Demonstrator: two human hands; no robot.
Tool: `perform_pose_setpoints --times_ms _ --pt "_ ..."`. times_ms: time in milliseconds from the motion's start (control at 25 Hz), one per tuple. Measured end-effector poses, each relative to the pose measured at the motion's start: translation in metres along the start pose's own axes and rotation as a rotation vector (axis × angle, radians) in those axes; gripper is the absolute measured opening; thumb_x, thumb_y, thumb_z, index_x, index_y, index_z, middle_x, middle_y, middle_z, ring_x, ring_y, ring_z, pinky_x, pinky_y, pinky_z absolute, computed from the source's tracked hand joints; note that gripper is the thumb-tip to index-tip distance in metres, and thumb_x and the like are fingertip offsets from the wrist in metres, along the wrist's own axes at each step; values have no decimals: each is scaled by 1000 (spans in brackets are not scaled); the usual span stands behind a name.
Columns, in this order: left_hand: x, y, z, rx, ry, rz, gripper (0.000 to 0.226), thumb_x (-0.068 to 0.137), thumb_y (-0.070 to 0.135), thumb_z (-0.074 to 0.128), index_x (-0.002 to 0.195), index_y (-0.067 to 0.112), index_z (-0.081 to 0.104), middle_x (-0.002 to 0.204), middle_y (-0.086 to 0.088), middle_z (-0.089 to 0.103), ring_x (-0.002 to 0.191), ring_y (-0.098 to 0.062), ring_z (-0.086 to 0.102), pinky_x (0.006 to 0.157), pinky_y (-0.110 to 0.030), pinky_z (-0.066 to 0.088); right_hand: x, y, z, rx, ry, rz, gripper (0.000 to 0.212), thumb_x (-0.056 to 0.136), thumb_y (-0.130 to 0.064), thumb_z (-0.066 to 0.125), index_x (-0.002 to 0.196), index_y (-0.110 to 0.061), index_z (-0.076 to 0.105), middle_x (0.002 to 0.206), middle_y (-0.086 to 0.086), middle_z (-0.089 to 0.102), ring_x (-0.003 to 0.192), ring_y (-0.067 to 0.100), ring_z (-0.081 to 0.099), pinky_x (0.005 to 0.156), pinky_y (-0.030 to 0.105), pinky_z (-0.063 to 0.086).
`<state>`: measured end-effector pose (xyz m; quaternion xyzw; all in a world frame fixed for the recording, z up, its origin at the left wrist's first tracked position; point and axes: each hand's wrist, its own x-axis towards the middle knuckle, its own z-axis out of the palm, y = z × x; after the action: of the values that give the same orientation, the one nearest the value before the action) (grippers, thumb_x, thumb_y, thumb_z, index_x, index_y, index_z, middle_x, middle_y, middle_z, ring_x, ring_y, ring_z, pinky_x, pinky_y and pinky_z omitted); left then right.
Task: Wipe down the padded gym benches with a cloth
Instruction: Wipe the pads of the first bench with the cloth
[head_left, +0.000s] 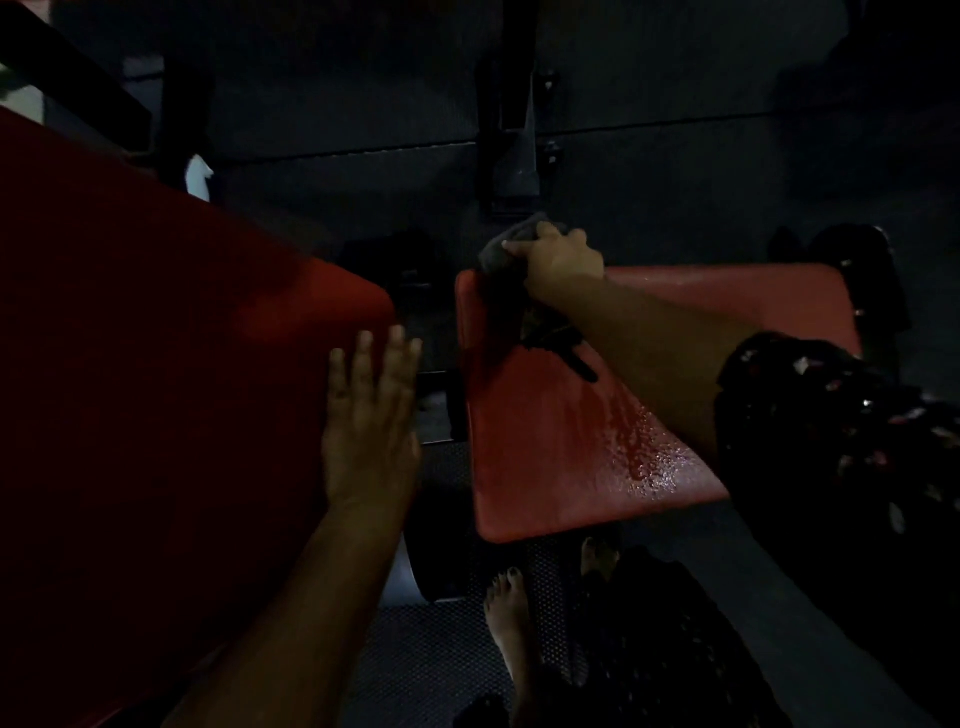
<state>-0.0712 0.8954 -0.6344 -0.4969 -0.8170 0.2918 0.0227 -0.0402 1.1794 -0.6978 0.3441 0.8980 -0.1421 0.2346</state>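
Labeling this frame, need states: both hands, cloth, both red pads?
right hand: closed on the cloth, at the far corner of the right pad
cloth: bunched, gripped
left hand: open, flat on the left pad's edge
right pad: wet, droplets near the front
left pad: no visible droplets, dim

— Any text, labels, brands or numbers readable anywhere?
— None. Too dark and blurred, from twelve o'clock round to six. No readable marks on either red padded surface (545, 457).
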Motion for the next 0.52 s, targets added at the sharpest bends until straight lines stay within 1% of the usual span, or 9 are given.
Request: perform_pose_setpoints --times_ms 40,120,160,200,240,320,360,440,520 --pt "8 7 0 -93 40 80 98 95 50 43 151 8 -25 161 -14 -21 150 -34 -9 112 -53 -21 -7 -5 -1 108 -17 26 59 98 -24 48 146 -52 29 158 1 19 129 37 32 97 47 41" --pt "29 31 11 -342 182 268 101 80 43 66 156 15 5 164 -10 11 149 -27 11 119 -50 0 -36 -2 22 197 -38 28 65 96 -25 51 148 -52 22 162 -1 6 131 38 31 98 47 42" --pt "41 43 13 -408 164 296 96 76 37 70 154 17 18 161 -10 25 146 -26 20 118 -50 12 -59 -1 37 188 -29 2 67 96 -26 52 148 -52 19 163 -1 2 129 38 33 95 45 44" --pt "51 53 16 -471 153 279 88 78 32 68 153 19 24 159 -9 31 145 -26 25 116 -50 19 -83 1 55 192 -18 -17 69 95 -27 53 149 -52 18 164 -1 0 125 37 36 89 44 46" --pt "60 60 16 -511 74 252 80 86 29 63 154 22 22 160 -8 27 146 -26 24 116 -51 21 -109 2 75 159 27 -51 72 92 -27 58 149 -51 20 164 2 2 117 37 42 80 41 49" --pt "76 74 20 -573 -33 164 67 100 30 45 157 28 10 165 -4 10 151 -26 11 119 -50 13 -168 6 119 95 138 -142 81 77 -25 73 145 -47 36 159 10 24 95 36 53 60 36 49" --pt "82 83 23 -624 -43 123 64 102 31 40 158 27 8 165 -3 7 152 -25 8 120 -49 12 -195 11 139 75 148 -157 85 69 -24 79 143 -45 42 156 11 33 88 36 56 55 35 48" --pt "90 101 29 -773 -2 30 62 101 33 35 157 20 14 164 -6 13 151 -26 12 120 -50 14 -237 23 168 42 97 -161 93 61 -20 84 142 -43 44 153 12 36 87 39 59 54 40 52" --pt "95 122 42 -906 15 -55 64 98 38 26 156 13 20 163 -10 17 150 -28 15 119 -49 14 -266 32 183 22 70 -171 90 64 -15 79 142 -42 44 153 12 36 87 41 60 53 45 53"
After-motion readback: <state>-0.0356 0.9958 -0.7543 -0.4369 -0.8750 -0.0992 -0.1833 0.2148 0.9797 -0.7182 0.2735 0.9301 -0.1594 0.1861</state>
